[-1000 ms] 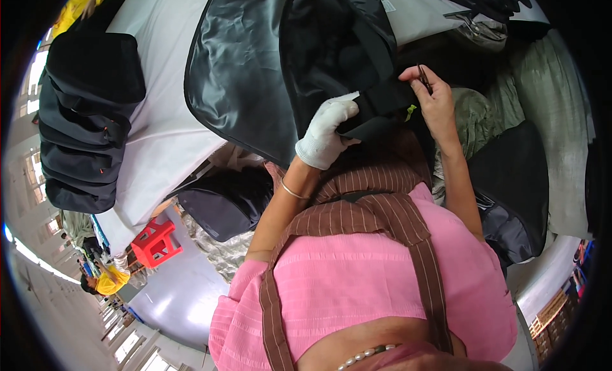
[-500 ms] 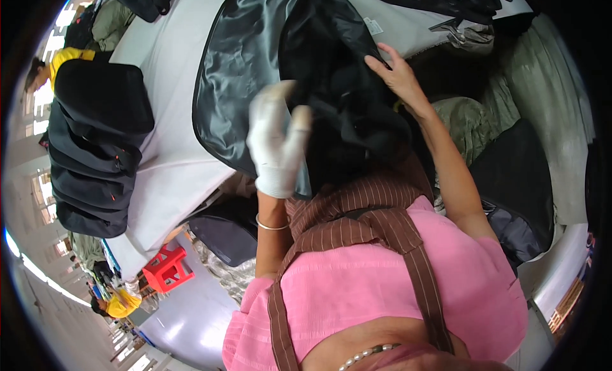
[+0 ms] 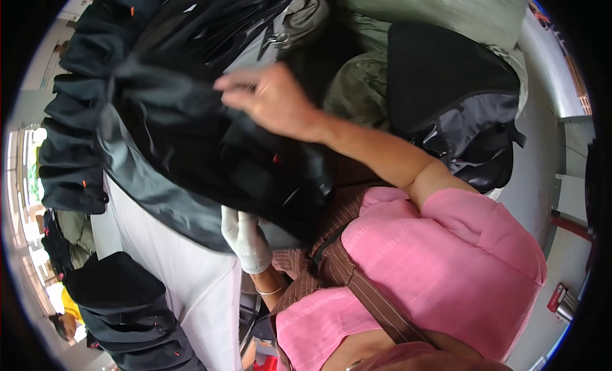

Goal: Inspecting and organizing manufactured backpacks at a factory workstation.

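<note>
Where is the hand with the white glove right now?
In the head view, the gloved left hand sits low and left of centre, tucked under the black plastic bag, beside the white table.

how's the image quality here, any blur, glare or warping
Head view: the right hand is smeared by motion blur at the fingers; the glossy black fabric it rests on carries soft grey sheen along its folds; the gloved left hand under the fabric's edge is sharper; the fisheye bends the white table edge, and a black ring rims the frame; windows at far left are washed out.
</note>
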Motion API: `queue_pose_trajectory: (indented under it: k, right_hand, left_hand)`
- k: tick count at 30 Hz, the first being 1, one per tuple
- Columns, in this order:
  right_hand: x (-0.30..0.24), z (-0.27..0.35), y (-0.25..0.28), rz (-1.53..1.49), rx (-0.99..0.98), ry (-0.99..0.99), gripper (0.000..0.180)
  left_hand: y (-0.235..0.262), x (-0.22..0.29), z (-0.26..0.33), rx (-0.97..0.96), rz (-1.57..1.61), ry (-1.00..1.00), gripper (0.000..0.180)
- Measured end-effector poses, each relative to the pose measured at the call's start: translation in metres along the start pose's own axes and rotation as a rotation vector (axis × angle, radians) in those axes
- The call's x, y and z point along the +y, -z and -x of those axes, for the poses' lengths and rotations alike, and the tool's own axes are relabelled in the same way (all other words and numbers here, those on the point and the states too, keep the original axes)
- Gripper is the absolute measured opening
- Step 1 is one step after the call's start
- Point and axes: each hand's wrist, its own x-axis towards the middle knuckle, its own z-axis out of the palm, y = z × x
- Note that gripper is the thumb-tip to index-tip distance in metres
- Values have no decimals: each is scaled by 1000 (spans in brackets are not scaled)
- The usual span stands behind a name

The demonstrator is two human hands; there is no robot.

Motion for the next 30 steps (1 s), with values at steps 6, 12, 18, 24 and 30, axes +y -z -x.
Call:
queue_pose_trajectory:
  k: [6,12,18,24,30]
  right_hand:
    - [-95,20,213,135,652,36,31]
    - [-99,105,451,1218,1019,-125,37]
    - [34,269,545,1271,924,-923,48]
    - [23,232,551,1643,918,-898,40]
    - [-54,77,450,1813,871,-162,38]
  left_hand:
    - [-102,29,-21,-720,-62,-149,23]
    - [-146,3,-19,-1110,-145,-263,38]
    - [-119,-41,-29,-1025,-407,-100,42]
    - [-69,-56,-36,-878,-458,74,42]
    - [-26,-71,-48,-561,-273,134,40]
